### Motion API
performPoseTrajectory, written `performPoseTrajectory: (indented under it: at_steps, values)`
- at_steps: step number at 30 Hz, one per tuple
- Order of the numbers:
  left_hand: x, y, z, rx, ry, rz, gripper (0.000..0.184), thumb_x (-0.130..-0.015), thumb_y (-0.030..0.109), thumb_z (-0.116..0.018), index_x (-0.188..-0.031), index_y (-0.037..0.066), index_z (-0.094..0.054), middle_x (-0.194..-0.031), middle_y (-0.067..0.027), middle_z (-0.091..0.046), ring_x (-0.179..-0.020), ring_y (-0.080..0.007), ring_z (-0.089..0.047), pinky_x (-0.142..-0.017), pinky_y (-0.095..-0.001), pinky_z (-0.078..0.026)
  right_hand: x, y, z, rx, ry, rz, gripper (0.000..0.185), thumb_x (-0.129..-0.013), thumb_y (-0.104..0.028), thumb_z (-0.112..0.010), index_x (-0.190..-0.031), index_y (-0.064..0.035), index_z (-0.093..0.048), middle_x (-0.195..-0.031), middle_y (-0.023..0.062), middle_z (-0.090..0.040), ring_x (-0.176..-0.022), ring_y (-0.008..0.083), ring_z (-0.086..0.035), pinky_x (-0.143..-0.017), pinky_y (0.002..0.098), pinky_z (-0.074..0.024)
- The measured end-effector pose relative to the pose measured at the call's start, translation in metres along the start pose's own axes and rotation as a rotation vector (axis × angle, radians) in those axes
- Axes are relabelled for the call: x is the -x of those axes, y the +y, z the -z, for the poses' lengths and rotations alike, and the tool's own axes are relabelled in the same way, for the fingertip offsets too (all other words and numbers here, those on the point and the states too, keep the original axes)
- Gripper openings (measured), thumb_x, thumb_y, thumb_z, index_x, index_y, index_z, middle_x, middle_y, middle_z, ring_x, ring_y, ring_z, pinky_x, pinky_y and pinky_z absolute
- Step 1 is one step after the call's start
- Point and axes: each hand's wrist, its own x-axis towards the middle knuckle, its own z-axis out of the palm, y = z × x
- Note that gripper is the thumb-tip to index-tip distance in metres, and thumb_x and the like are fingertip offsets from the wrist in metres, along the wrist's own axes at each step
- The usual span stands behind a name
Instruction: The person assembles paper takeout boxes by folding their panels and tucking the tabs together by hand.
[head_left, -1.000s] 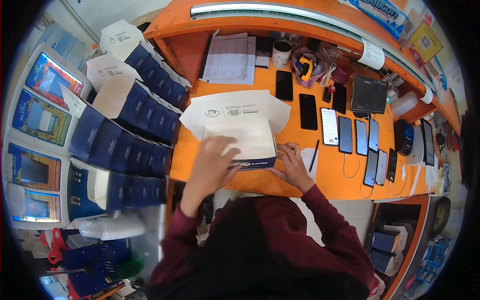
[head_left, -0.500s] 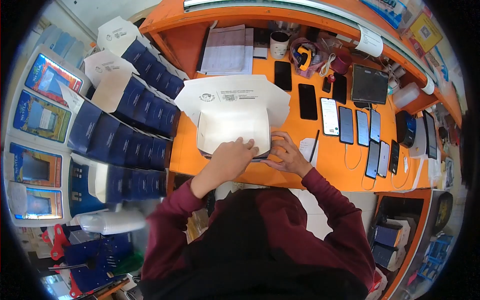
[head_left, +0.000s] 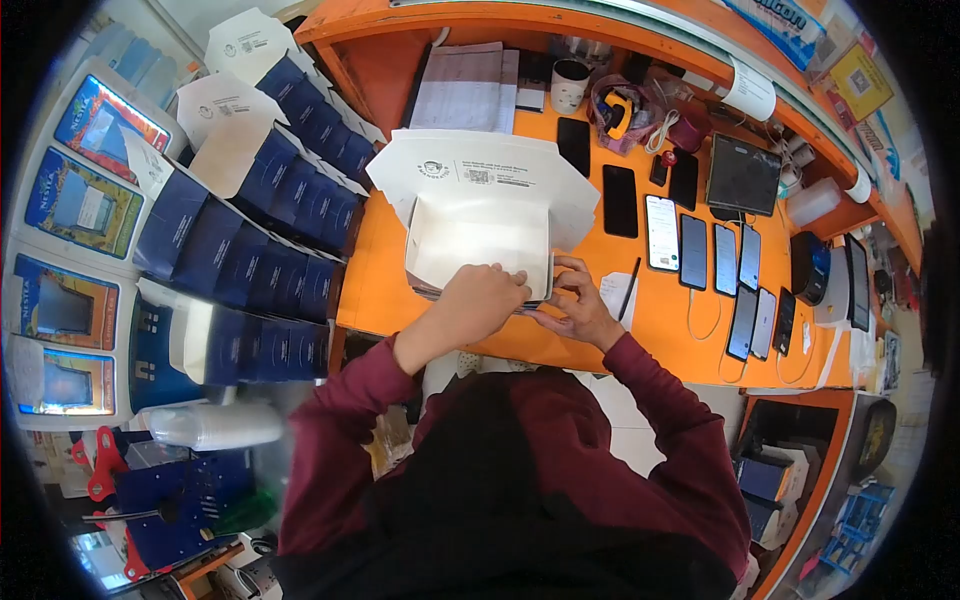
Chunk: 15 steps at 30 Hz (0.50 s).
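Observation:
A white-lined cardboard food box (head_left: 478, 245) is on the orange counter in front of me, its printed lid flap (head_left: 475, 172) raised at the far side. My left hand (head_left: 472, 308) reaches over the near wall, fingers curled at its rim towards the right corner. At the near right corner, my right hand (head_left: 578, 308) grips the box between thumb and fingers. The inside of the box shows only bare white card. My left hand hides much of the near wall.
Rows of nested dark blue boxes (head_left: 225, 255) stand on the left beside a drinks dispenser (head_left: 70, 200). Several phones (head_left: 662, 232) lie to the right on the counter (head_left: 400, 310), near a pen (head_left: 629, 288). Papers (head_left: 460, 88) and a cup (head_left: 569, 85) are at the back.
The box has shifted slightly right and away from me, and its lid flap looks a little more upright. My left hand has moved right along the near rim; the right hand keeps its grip.

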Motion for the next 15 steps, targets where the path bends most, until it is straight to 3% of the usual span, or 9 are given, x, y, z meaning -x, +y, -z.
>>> performPoseTrajectory:
  at_steps: [3, 6, 8, 11, 13, 15]
  values:
    - [-0.008, -0.001, 0.026, 0.169, -0.283, 0.099, 0.024, -0.093, 0.033, -0.063, -0.102, 0.010, -0.067, -0.116, -0.0087, -0.069, -0.097, -0.0285, -0.068, -0.071, -0.0400, -0.057, 0.005, 0.004, -0.006, -0.046, 0.028, -0.031, 0.041, -0.068, -0.010, -0.091, -0.093, -0.0095, -0.058, -0.111, 0.0109, -0.045, -0.121, 0.0410, -0.052, -0.092, 0.0452, -0.0537]
    - [0.005, 0.003, 0.008, 0.079, 0.077, -0.039, 0.037, -0.095, 0.040, -0.061, -0.114, 0.010, -0.068, -0.117, -0.0128, -0.067, -0.112, -0.0301, -0.065, -0.086, -0.0415, -0.056, 0.009, 0.004, -0.006, -0.045, 0.026, -0.057, 0.042, -0.070, -0.009, -0.091, -0.100, -0.0101, -0.062, -0.113, 0.0110, -0.046, -0.123, 0.0407, -0.052, -0.091, 0.0436, -0.0552]
    - [0.022, 0.005, 0.015, 0.021, 0.517, 0.058, 0.044, -0.097, 0.039, -0.058, -0.126, 0.006, -0.063, -0.129, -0.0174, -0.061, -0.122, -0.0322, -0.060, -0.097, -0.0448, -0.051, 0.014, 0.003, -0.007, -0.085, 0.042, -0.112, 0.042, -0.071, -0.010, -0.090, -0.104, -0.0092, -0.063, -0.113, 0.0110, -0.046, -0.125, 0.0399, -0.052, -0.092, 0.0434, -0.0552]
    - [0.052, 0.000, -0.055, 0.584, 1.093, 0.348, 0.050, -0.097, 0.022, -0.057, -0.141, -0.001, -0.051, -0.154, -0.0219, -0.041, -0.140, -0.0362, -0.045, -0.113, -0.0493, -0.037, 0.017, -0.001, 0.004, -0.026, 0.029, -0.172, 0.051, -0.073, -0.008, -0.088, -0.114, -0.0060, -0.057, -0.126, 0.0140, -0.045, -0.130, 0.0402, -0.050, -0.102, 0.0466, -0.0502]
    - [0.062, 0.010, -0.075, 1.012, 1.245, 0.591, 0.050, -0.092, 0.012, -0.057, -0.141, 0.002, -0.052, -0.154, -0.0213, -0.041, -0.140, -0.0393, -0.042, -0.118, -0.0472, -0.029, 0.018, -0.001, 0.011, 0.066, 0.001, -0.179, 0.067, -0.074, -0.004, -0.087, -0.128, -0.0075, -0.049, -0.138, 0.0175, -0.040, -0.131, 0.0432, -0.048, -0.106, 0.0502, -0.0469]
    - [0.068, 0.032, -0.105, 0.887, 1.076, 0.587, 0.053, -0.090, 0.008, -0.060, -0.142, 0.001, -0.050, -0.153, -0.0223, -0.040, -0.139, -0.0400, -0.041, -0.115, -0.0483, -0.033, 0.017, -0.002, 0.011, 0.014, 0.093, -0.233, 0.067, -0.077, -0.007, -0.084, -0.131, -0.0065, -0.045, -0.140, 0.0193, -0.041, -0.133, 0.0445, -0.046, -0.109, 0.0535, -0.0399]
